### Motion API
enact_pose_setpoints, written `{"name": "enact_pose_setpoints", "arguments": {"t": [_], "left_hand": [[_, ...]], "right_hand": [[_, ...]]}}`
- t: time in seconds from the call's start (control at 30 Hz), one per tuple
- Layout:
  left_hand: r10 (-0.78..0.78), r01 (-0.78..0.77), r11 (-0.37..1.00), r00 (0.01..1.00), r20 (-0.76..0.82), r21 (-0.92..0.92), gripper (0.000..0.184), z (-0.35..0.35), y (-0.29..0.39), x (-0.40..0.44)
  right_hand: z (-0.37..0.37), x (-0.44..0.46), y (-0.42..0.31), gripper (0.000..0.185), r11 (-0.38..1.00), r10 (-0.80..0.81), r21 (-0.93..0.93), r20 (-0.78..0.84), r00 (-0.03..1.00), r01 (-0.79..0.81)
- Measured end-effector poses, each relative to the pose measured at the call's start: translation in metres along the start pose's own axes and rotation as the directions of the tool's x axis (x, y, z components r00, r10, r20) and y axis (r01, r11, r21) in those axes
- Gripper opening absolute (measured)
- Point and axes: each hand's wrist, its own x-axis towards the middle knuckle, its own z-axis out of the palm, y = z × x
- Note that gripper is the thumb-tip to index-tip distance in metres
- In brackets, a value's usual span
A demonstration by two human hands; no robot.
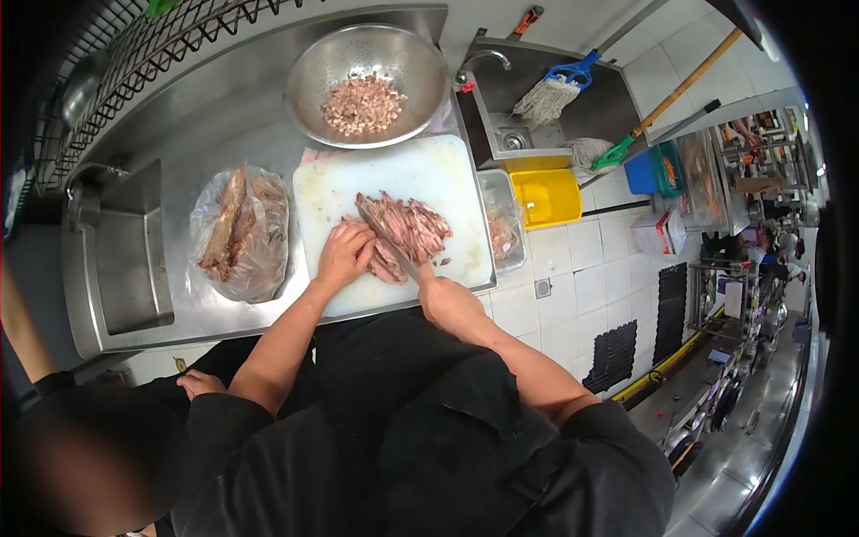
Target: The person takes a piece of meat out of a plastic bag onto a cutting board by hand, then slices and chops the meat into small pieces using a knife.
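The right hand [450, 304] is closed around the handle of a knife [403, 257], whose blade points toward ten or eleven o'clock and lies across the sliced meat [410, 222]. The left hand [347, 255], at the meat's eight to nine o'clock, rests its bunched fingers on the slices beside the blade; whether it pinches any, I cannot tell. The meat lies near the middle of a white cutting board [327, 192]. At the board's twelve o'clock stands a metal colander [307, 94] with diced pieces [362, 104] inside. At nine o'clock, an open plastic bag [269, 273] holds larger meat pieces [231, 219]. Just past the three o'clock edge is a clear tub [512, 258], with a yellow container [552, 199] beyond, toward two o'clock
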Motion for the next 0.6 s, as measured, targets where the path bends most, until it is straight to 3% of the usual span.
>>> {"name": "enact_pose_setpoints", "arguments": {"t": [0.1, 0.2, 0.27, 0.47, 0.6], "left_hand": [[-0.003, 0.003, 1.0, 1.0, 0.008, 0.002, 0.012, -0.004, -0.001, -0.001], [-0.004, 0.004, 1.0, 1.0, 0.024, -0.01, 0.012, 0.001, -0.003, -0.005], [-0.006, 0.006, 1.0, 1.0, 0.021, 0.008, 0.012, 0.001, -0.006, 0.0], [0.036, -0.036, 0.999, 0.999, -0.027, -0.009, 0.013, 0.0, 0.0, -0.008], [0.1, -0.1, 0.994, 0.995, -0.002, 0.035, 0.014, -0.003, 0.0, -0.003]], "right_hand": [[0.006, 0.005, 0.002, 0.021, 0.999, 0.04, 0.012, 0.04, 0.998, -0.041], [0.046, 0.034, 0.015, 0.018, 0.999, -0.031, -0.015, -0.079, 0.996, 0.03], [0.046, 0.062, 0.01, 0.017, 1.0, 0.022, 0.001, -0.087, 0.996, -0.022], [0.026, 0.049, 0.011, 0.021, 0.998, -0.013, 0.056, -0.131, 0.991, 0.021], [-0.002, 0.022, -0.005, 0.019, 0.999, 0.031, 0.013, 0.001, 1.0, -0.031]]}}
